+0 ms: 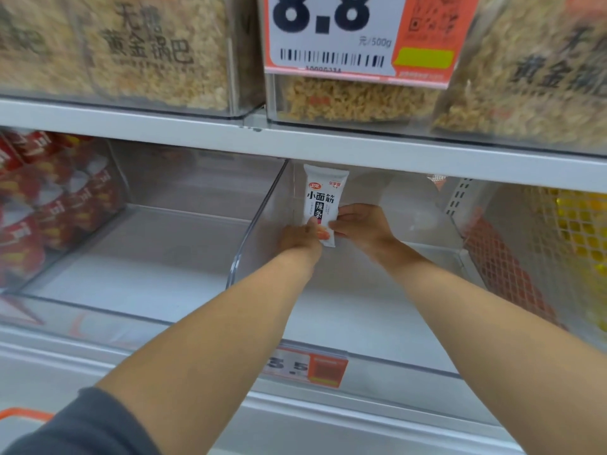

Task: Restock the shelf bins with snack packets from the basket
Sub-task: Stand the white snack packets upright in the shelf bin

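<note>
A white snack packet with black characters stands upright deep inside a clear shelf bin, against the bin's left wall near the back. My left hand grips the packet's lower left edge, thumb across its front. My right hand pinches its lower right edge with the fingertips. Both forearms reach into the bin from the front. An orange basket rim shows at the bottom left corner.
Left of it is another clear bin with a bare floor, then a bin of red packets. An orange mesh bag fills the bin on the right. Above, bins of rice crackers and a price sign overhang.
</note>
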Demonstrator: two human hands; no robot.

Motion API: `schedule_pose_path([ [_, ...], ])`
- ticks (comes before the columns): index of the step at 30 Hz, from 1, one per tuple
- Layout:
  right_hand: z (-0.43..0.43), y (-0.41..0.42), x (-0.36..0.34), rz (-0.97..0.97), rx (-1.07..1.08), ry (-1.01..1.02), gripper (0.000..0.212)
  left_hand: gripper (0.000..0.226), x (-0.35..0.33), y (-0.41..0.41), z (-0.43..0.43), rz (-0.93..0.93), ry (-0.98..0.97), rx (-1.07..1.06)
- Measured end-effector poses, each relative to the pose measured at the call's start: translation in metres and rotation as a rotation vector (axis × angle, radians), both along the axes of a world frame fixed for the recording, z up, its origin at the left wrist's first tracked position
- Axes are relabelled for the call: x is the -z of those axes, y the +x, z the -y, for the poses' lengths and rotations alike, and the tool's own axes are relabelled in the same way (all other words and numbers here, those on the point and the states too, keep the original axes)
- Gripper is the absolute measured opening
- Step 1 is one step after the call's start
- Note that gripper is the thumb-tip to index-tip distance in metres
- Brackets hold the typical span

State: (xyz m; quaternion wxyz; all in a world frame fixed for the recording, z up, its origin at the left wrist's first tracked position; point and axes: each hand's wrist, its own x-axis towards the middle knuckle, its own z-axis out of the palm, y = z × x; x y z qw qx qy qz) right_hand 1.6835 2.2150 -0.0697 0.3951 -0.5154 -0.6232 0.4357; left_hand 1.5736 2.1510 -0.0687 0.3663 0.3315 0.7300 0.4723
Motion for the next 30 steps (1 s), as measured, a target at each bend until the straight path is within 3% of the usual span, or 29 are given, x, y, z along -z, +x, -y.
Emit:
schedule_pose_path([
  [4, 0.000, -0.006, -0.001, -0.109, -0.001, -0.052, 0.018, 0.049, 0.003, 0.001, -0.003, 0.152, 0.023, -0.042],
  [8, 0.000, -0.013, 0.000, -0.051, -0.039, -0.039, 0.033, 0.053, 0.008, 0.001, -0.010, 0.229, 0.004, -0.090],
  [12, -0.002, -0.015, 0.001, -0.017, -0.028, -0.057, 0.025, 0.042, 0.005, 0.002, -0.008, 0.286, 0.022, -0.123],
  [19, 0.007, -0.015, -0.004, -0.031, -0.023, -0.120, 0.012, 0.037, 0.001, 0.002, -0.005, 0.249, 0.036, -0.082],
  [23, 0.012, -0.012, -0.011, -0.136, -0.091, -0.188, 0.022, 0.041, -0.002, 0.002, -0.003, 0.218, 0.053, -0.030],
  [30, 0.019, -0.006, -0.016, -0.108, -0.146, -0.217, 0.028, 0.039, -0.005, 0.002, -0.008, 0.309, 0.036, -0.039],
])
